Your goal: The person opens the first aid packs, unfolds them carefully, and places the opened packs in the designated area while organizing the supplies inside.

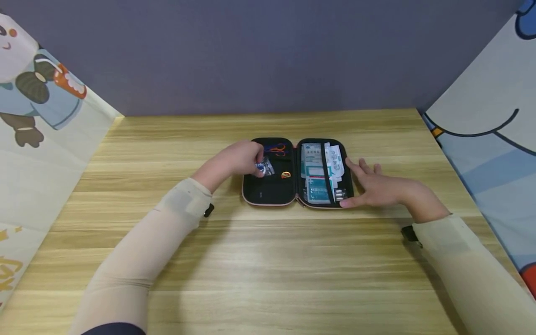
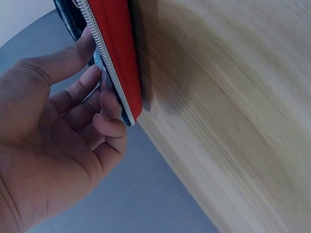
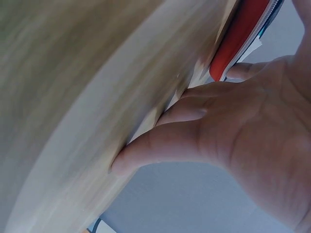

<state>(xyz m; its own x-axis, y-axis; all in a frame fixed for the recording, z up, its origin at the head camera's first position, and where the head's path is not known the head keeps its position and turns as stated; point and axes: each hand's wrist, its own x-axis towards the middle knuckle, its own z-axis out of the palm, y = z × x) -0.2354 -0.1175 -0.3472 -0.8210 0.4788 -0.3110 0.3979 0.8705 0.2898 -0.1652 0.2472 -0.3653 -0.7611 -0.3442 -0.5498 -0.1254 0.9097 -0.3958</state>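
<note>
An open zippered first-aid case lies on the wooden table, red outside and black inside. My left hand reaches into its left half and pinches a small clear, blue-marked plastic packet. In the left wrist view the fingertips are partly hidden behind the case's zippered rim. Orange-handled scissors and a small round orange item lie close by. My right hand spreads its fingers at the case's right edge. Its thumb touches the lower right corner, while other fingers rest on the table.
In the right half, an elastic strap crosses white and teal packets. Small silvery items sit at that half's lower corner. A grey-blue partition stands behind the table, with cartoon-printed panels at both sides.
</note>
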